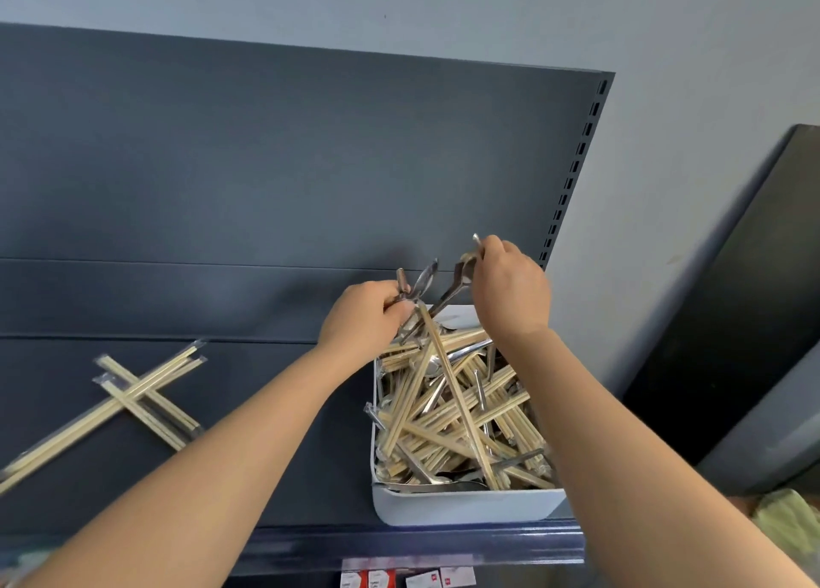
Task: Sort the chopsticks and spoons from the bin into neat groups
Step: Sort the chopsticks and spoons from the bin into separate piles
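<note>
Above the far end of the bin [466, 505], the left hand [361, 314] grips a few spoons [425, 278]; the right hand [510, 290] pinches one spoon [450, 292] by its handle. Wrapped chopsticks [133, 399] lie crossed on the shelf [288, 410] left of the bin, some ends cut off.

The bin [466, 505] sits on the shelf [337, 476] to my right, chopsticks [448, 410] and spoons [466, 351] jumbled inside it; a crossed chopstick pile [133, 403] lies on the shelf, well left.
</note>
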The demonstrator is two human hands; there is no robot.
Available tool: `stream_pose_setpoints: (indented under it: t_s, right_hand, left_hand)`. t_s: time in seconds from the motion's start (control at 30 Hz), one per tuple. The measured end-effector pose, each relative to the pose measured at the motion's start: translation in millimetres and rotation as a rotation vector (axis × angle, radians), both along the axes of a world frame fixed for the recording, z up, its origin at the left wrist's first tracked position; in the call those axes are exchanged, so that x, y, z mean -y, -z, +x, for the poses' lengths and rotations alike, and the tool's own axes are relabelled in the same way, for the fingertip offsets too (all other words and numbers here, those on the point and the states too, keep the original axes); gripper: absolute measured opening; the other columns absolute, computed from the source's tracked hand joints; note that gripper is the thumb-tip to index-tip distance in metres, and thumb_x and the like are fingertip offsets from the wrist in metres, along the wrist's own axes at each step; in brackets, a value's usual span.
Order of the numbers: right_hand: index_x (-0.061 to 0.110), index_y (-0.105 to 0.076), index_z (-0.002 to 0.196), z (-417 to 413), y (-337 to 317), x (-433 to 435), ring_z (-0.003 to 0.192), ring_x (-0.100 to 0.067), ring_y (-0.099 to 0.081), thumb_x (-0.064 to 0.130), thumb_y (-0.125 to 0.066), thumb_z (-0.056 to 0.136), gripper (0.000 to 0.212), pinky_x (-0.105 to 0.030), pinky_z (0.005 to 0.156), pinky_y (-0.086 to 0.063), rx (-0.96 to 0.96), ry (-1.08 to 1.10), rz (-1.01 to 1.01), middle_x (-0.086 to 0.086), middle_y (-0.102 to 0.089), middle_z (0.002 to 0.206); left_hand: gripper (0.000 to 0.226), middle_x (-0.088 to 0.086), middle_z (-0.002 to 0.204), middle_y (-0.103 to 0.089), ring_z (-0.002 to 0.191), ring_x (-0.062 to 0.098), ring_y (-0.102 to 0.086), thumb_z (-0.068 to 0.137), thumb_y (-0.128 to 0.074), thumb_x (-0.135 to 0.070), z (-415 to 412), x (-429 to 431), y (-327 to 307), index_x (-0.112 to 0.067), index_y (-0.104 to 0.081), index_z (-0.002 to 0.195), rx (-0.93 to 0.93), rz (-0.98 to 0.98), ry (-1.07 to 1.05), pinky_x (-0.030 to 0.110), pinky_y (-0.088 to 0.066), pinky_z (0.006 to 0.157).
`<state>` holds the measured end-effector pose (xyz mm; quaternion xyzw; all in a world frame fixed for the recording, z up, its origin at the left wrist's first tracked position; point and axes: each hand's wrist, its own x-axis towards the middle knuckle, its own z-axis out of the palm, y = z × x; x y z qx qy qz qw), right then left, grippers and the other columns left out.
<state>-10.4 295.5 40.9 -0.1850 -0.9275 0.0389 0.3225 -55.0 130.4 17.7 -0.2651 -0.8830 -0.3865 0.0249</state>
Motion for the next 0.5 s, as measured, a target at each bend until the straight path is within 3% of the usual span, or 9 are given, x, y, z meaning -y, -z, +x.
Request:
stream_pose_setpoints:
  t_s: [0.13,0.23,0.3,0.4,0.5]
  right_hand:
    - [0.003,-0.054,0.103,2,-10,-3,0.07,-0.033,-0.049,0.013,-0.035,0.101,0.021,-0.032,0.057,-0.028,-0.015,0.022,-0.032,-0.014,-0.059,0.095]
    - [0.002,-0.056,0.109,0,-15,2,0.075,-0.034,-0.052,0.012,-0.037,0.1,0.023,-0.033,0.061,-0.028,-0.101,-0.005,-0.058,-0.015,-0.061,0.099]
    - [0.002,-0.058,0.105,-2,-20,11,0.071,-0.031,-0.05,0.009,-0.04,0.099,0.02,-0.033,0.06,-0.029,-0.194,-0.043,-0.077,-0.015,-0.062,0.098]
    - [0.002,-0.059,0.103,-7,-32,33,0.077,-0.032,-0.057,0.012,-0.042,0.099,0.02,-0.036,0.063,-0.04,-0.3,-0.126,-0.163,-0.012,-0.064,0.097]
    - [0.007,-0.061,0.104,-15,-39,66,0.079,-0.025,-0.06,0.016,-0.041,0.1,0.023,-0.03,0.068,-0.039,-0.326,-0.197,-0.259,-0.006,-0.065,0.095]
  left_hand:
    - [0.039,-0.009,0.056,-0.046,0.048,0.009,-0.038,0.096,-0.056,-0.022,-2,7,-11,-0.031,-0.045,0.06,-0.08,0.079,-0.083,0.027,-0.025,0.048]
    - [0.018,-0.001,0.069,-0.063,0.06,0.017,-0.052,0.094,-0.058,-0.023,-9,17,-15,-0.017,-0.068,0.08,-0.096,0.203,-0.12,0.034,-0.042,0.054]
    - [0.016,-0.003,0.081,-0.069,0.068,0.019,-0.058,0.093,-0.058,-0.023,-13,27,-17,-0.014,-0.072,0.091,-0.096,0.273,-0.137,0.036,-0.048,0.065]
    - [0.018,-0.011,0.101,-0.07,0.071,0.017,-0.062,0.092,-0.06,-0.021,-13,45,-21,-0.019,-0.067,0.076,-0.075,0.359,-0.156,0.034,-0.049,0.069]
    - [0.025,-0.007,0.1,-0.071,0.069,0.023,-0.063,0.092,-0.06,-0.019,-12,71,-25,-0.019,-0.063,0.068,-0.044,0.427,-0.191,0.03,-0.049,0.064]
